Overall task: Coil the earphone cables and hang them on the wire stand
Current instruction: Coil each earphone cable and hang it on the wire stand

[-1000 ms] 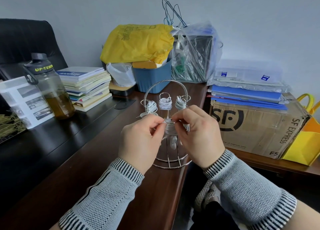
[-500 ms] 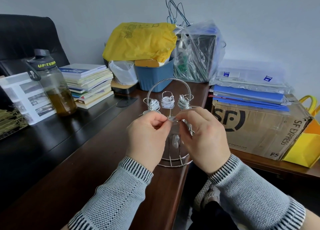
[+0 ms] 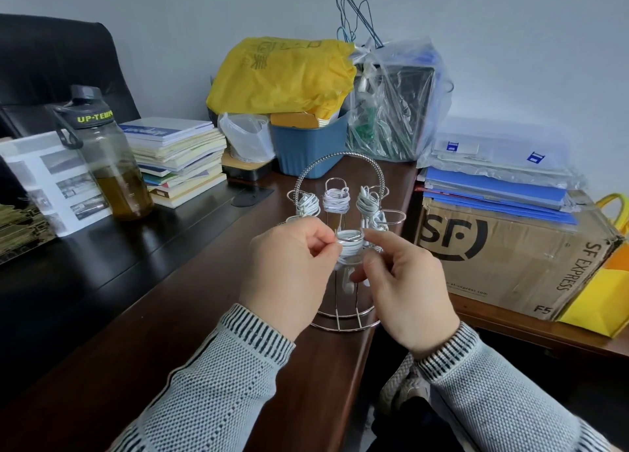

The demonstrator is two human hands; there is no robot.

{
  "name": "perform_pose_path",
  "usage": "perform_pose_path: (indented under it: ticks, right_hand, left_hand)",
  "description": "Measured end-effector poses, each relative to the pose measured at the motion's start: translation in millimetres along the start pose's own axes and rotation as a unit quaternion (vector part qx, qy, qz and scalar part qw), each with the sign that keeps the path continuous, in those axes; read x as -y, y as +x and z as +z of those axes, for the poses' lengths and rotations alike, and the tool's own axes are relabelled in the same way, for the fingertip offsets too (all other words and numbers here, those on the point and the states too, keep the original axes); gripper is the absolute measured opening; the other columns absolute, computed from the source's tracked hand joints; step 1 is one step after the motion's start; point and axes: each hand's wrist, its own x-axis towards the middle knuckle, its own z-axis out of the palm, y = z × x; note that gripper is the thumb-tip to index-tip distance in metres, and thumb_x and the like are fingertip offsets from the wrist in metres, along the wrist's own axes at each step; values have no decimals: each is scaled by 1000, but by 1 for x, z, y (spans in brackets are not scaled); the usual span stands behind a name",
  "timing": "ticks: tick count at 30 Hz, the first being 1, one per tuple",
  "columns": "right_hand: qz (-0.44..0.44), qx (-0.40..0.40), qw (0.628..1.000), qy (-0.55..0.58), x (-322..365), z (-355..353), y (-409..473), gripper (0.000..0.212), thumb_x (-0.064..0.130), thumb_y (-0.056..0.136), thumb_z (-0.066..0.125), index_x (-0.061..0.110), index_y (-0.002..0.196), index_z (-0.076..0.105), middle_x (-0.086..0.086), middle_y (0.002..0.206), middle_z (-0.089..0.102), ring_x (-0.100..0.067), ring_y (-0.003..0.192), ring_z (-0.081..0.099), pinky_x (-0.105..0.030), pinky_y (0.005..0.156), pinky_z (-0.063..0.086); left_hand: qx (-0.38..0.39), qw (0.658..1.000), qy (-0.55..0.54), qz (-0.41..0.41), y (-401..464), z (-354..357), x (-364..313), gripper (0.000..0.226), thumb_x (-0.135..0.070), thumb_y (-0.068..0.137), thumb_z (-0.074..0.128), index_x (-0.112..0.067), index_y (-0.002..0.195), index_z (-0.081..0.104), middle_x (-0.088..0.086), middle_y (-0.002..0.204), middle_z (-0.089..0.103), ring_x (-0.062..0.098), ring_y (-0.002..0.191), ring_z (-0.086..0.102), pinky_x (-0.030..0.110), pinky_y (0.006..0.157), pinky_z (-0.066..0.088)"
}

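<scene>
At centre frame our left hand (image 3: 289,264) pinches the near hook of the wire stand (image 3: 340,240), which sits on the tabletop (image 3: 190,298), steadying it, while our right hand (image 3: 405,281) holds the coiled earphone cable (image 3: 348,247) with curled fingertips, the coil already sitting at that hook. We judge we should seat the loop fully over the wire before letting go, keeping the wraps snug so they do not spring loose, with the earbuds hanging below. Other coils (image 3: 335,199) hang on hooks behind. Moving right across the upper frame: a bottle (image 3: 109,159) part-filled with amber liquid, a blue bin (image 3: 308,148) stuffed with a yellow bag (image 3: 282,73), then a cardboard box (image 3: 510,254) with blue folders stacked on top.
</scene>
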Motion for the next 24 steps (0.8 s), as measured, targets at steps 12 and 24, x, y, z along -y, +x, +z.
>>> perform_pose_path:
  ticks: [12, 24]
  right_hand:
    - [-6, -3, 999, 53, 2, 4, -1, 36, 8, 96, 50, 41, 82, 52, 2, 57, 67, 2, 40, 54, -7, 46, 38]
    - [-13, -76, 996, 49, -1, 9, 3, 17, 19, 93, 59, 26, 82, 71, 5, 55, 65, -3, 47, 58, -10, 48, 42]
  left_hand:
    - [16, 997, 71, 4, 3, -5, -6, 12, -23, 83, 72, -25, 72, 69, -13, 70, 67, 4, 69, 64, 30, 69, 56]
    - [-9, 999, 34, -6, 3, -1, -3, 9, -31, 81, 75, -26, 75, 71, -14, 63, 67, 1, 63, 63, 24, 64, 55]
